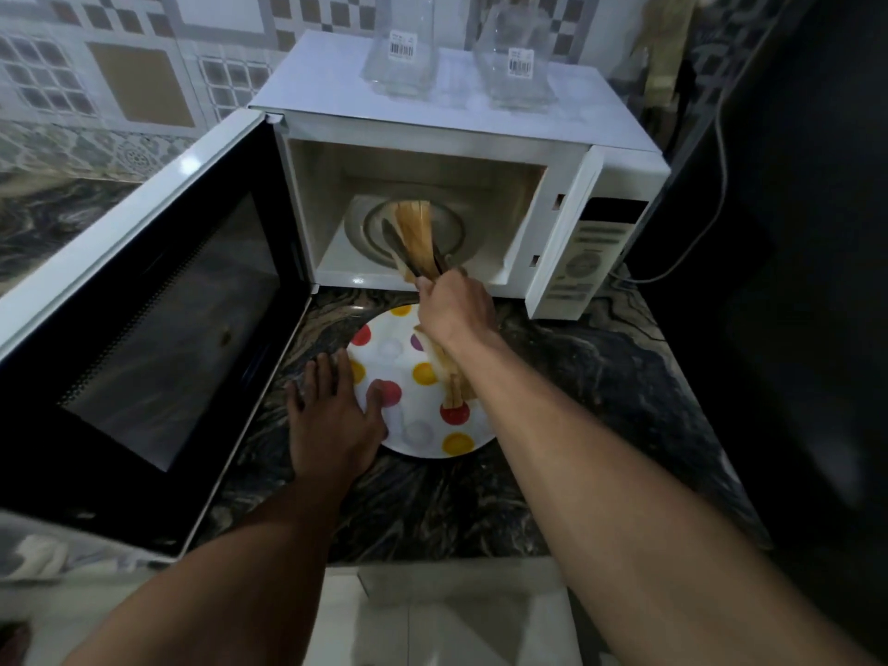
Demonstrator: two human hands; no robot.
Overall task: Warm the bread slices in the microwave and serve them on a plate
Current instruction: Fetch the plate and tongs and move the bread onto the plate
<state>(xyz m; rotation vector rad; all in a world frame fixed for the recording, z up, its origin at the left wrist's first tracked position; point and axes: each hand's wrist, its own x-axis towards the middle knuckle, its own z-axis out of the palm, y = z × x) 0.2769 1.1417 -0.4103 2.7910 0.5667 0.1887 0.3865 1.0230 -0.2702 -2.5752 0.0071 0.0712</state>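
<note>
The white microwave stands with its door swung wide open to the left. My right hand grips dark tongs at the oven's mouth, and the tongs clamp a bread slice held on edge over the glass turntable. A white plate with coloured dots sits on the counter just in front of the oven. Another bread slice lies on it, partly hidden under my right forearm. My left hand rests flat on the plate's left rim, thumb on the plate.
Two clear glass jars with barcode labels stand on top of the microwave. The dark marbled counter extends to the right of the plate. A cable hangs at the right by a dark wall. Patterned tiles cover the back wall.
</note>
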